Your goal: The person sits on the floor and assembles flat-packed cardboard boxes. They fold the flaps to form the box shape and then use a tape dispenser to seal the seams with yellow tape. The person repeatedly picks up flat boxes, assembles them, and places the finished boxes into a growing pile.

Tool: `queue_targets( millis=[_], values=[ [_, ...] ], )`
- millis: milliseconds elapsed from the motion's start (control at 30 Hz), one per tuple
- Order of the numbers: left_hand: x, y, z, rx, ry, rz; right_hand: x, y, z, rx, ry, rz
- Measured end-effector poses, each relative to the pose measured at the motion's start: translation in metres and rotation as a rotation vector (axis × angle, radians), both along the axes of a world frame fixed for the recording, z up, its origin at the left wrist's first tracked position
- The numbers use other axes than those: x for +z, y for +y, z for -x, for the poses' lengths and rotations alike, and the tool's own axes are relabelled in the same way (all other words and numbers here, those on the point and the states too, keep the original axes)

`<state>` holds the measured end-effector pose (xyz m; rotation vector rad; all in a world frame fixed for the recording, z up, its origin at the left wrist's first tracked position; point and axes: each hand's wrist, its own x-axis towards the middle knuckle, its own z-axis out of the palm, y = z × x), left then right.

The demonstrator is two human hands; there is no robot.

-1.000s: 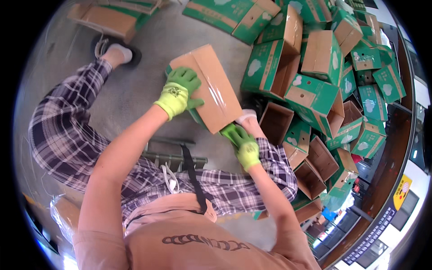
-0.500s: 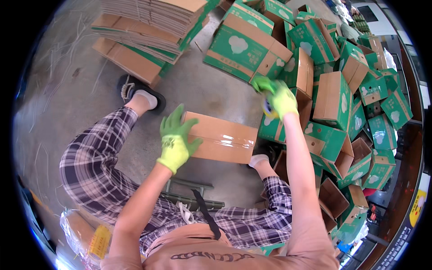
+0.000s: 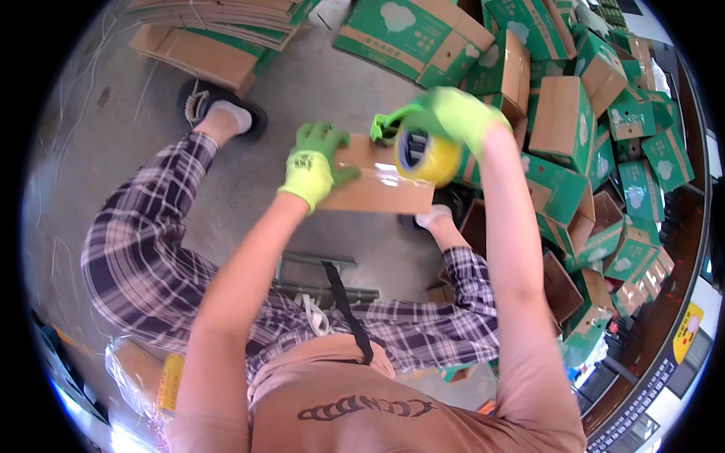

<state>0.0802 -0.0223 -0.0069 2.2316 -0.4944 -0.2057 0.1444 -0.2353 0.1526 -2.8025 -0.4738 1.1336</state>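
A brown cardboard box (image 3: pixel 349 201) sits between my feet, a strip of shiny clear tape along its top face. My left hand (image 3: pixel 316 162), in a green and yellow glove, rests against the box's left end with fingers spread and the thumb over the top. Above the right part of the box, my gloved right hand (image 3: pixel 458 121) is closed on a green tape dispenser (image 3: pixel 387 126) carrying a yellow tape roll (image 3: pixel 440 162). Motion blurs the right hand. The dispenser and roll cover part of the box, so I cannot tell whether they touch it.
Many green and brown boxes (image 3: pixel 560 124) lie heaped on the right. Flattened cartons (image 3: pixel 198 53) are stacked at the far left, and a large green box (image 3: pixel 404 39) lies far ahead. A dark metal frame (image 3: pixel 321 291) is between my legs. Plastic-wrapped items (image 3: pixel 140 377) lie near left.
My right hand has brought the tape dispenser left, over the box's right part. My left hand stays at the box's left end. The whole view has shifted, with the surroundings higher in the picture.
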Motion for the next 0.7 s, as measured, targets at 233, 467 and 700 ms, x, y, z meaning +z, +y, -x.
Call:
queue_targets(
  millis=[233,467,700],
  values=[
    [0.004,-0.002,0.002,0.077,-0.04,-0.078,0.025,0.061,0.294,-0.537,-0.329,-0.31],
    [0.021,0.034,0.039,0.07,0.022,-0.107,0.036,0.019,0.311,-1.679,-0.357,-1.299],
    [0.078,0.002,0.071,0.151,0.807,0.745,0.047,-0.001,0.306,-1.767,-0.433,-1.499]
  ],
)
